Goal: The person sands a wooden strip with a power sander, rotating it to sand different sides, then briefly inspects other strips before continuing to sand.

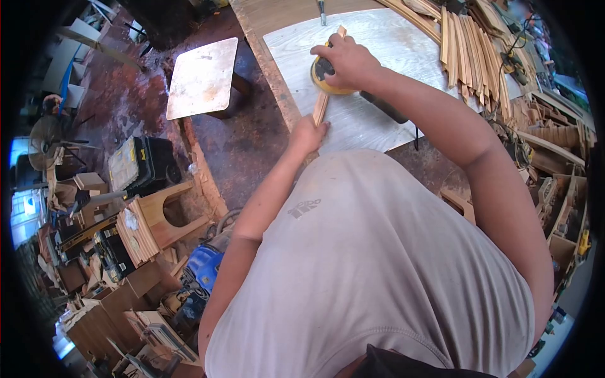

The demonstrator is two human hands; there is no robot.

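Observation:
My right hand (350,62) is wrapped over the top of a yellow and black power sander (334,87). The sander sits across a narrow wooden strip (321,108) on a pale, worn board (372,129). My left hand (308,135) grips the near end of that strip at the board's front edge. The strip's far end pokes out just beyond the sander. Much of the sander's top is hidden under my right hand, and its dark rear part shows below my right forearm.
A stack of thin wooden strips (469,53) lies at the right of the bench. Beyond the board is a brush-like tool (322,14). To the left stand a square-topped stool (203,79) and a black toolbox (148,165). A blue machine (205,268) is low at left.

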